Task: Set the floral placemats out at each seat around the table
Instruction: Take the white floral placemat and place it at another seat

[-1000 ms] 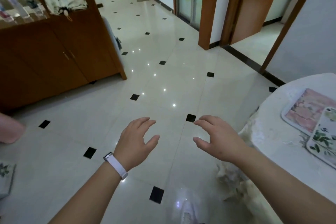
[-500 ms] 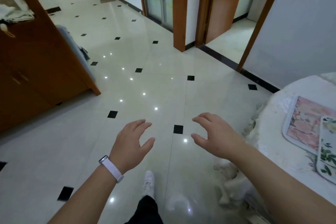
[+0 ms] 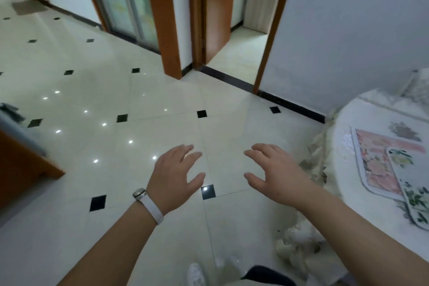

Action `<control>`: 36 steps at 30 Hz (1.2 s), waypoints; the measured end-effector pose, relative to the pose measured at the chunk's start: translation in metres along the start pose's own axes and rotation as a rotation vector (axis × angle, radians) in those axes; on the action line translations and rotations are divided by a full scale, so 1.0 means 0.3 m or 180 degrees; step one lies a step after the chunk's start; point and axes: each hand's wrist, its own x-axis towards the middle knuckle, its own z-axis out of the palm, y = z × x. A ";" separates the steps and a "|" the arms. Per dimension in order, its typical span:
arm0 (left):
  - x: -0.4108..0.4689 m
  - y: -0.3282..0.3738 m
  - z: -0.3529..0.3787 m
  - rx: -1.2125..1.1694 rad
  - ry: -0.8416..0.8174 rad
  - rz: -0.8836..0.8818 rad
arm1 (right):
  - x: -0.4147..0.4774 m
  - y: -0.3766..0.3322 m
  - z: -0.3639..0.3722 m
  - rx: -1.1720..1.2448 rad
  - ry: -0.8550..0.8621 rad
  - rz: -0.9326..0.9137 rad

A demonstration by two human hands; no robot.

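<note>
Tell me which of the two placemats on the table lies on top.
The white placemat with green leaves lies on top; its corner overlaps the pink floral placemat, which sits farther from the table's near edge.

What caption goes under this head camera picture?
Two empty hands, left hand and right hand, reach toward overlapping floral placemats on the table.
</note>
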 end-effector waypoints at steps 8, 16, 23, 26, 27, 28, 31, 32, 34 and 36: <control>0.290 -0.010 0.079 -0.0226 -0.0165 0.0618 | 0.083 0.101 -0.019 -0.0097 0.0074 0.0645; 0.609 -0.023 0.189 0.0059 -0.0484 0.0852 | 0.300 0.329 0.001 -0.0035 0.0180 0.0834; 0.977 0.050 0.281 0.0389 -0.0722 0.1005 | 0.530 0.635 -0.052 0.0045 0.0265 0.0822; 1.141 0.134 0.325 0.0436 -0.0695 0.1129 | 0.584 0.770 -0.090 0.0008 0.0355 0.0876; 1.192 0.166 0.341 0.0429 -0.0677 0.1179 | 0.596 0.814 -0.103 -0.0025 0.0383 0.0901; 1.239 0.198 0.358 0.0403 -0.0670 0.1231 | 0.603 0.856 -0.116 -0.0045 0.0407 0.0930; 1.359 0.296 0.414 0.0323 -0.0725 0.1404 | 0.595 0.966 -0.149 -0.0008 0.0433 0.1079; 1.390 0.326 0.434 0.0317 -0.0757 0.1482 | 0.585 0.995 -0.157 0.0012 0.0452 0.1154; 1.444 0.383 0.475 0.0312 -0.0857 0.1650 | 0.559 1.049 -0.162 0.0055 0.0547 0.1324; 1.497 0.434 0.518 0.0310 -0.0947 0.1819 | 0.526 1.100 -0.156 0.0139 0.0629 0.1501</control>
